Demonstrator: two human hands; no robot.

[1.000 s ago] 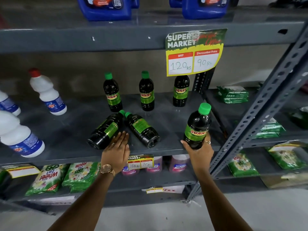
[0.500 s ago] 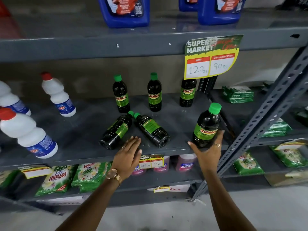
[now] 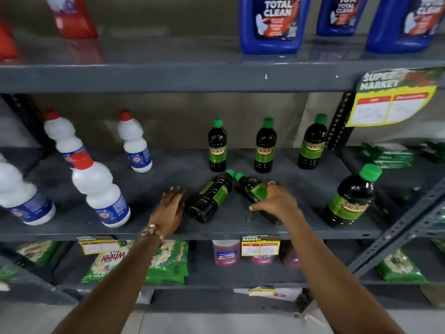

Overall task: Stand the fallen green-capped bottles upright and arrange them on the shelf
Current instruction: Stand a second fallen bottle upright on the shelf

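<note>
Two dark green-capped bottles lie on the grey shelf, caps meeting at the back. My left hand rests open beside the base of the left fallen bottle, fingers just touching it. My right hand is closed over the body of the right fallen bottle, hiding its lower half. Three upright bottles stand in the back row. One more upright bottle stands at the front right.
White bottles with red caps stand on the shelf's left half. A slanted metal upright crosses at the right. A yellow price sign hangs from the shelf above, which holds blue jugs. Green packets lie below.
My right hand let go of the upright bottle at the front right and moved left onto the right fallen bottle. My left hand shifted up beside the left fallen bottle. The view swung left.
</note>
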